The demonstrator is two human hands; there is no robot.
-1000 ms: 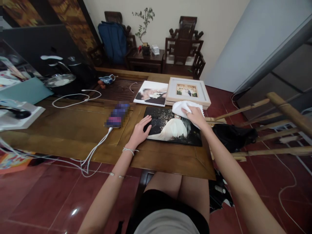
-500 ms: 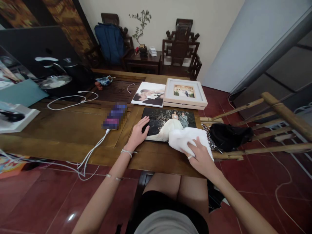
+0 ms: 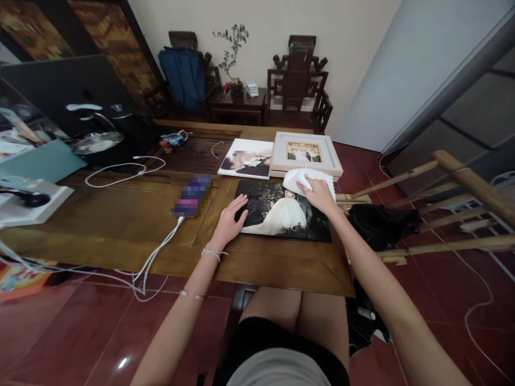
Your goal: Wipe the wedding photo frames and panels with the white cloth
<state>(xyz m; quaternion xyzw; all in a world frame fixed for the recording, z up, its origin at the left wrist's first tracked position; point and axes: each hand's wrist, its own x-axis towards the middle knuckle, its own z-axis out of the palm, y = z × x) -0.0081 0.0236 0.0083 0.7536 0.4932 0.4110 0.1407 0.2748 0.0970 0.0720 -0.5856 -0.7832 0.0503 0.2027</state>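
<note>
A dark wedding photo panel [image 3: 277, 214] lies flat on the wooden table [image 3: 273, 262] in front of me. My left hand [image 3: 231, 219] rests on its left edge with the fingers stretched out and the thumb apart. A white cloth [image 3: 300, 178] is bunched under my right hand [image 3: 319, 195], which presses it on the panel's far right corner. The cloth and hand cover the upper right of the picture. Just behind the panel lie a white-edged photo print [image 3: 247, 157] and a pale framed photo [image 3: 306, 154].
A phone [image 3: 192, 195] with a white charging cable [image 3: 161, 244] lies to the left. Further left are a lidded pot [image 3: 98, 145] and a small blue-and-white teapot [image 3: 175, 138]. A bamboo rack [image 3: 402, 177] with a black bag [image 3: 380, 225] stands right of the table.
My right hand has moved the white cloth from the panel's near right corner away from me to its far right corner. My left hand has stayed at the left edge.
</note>
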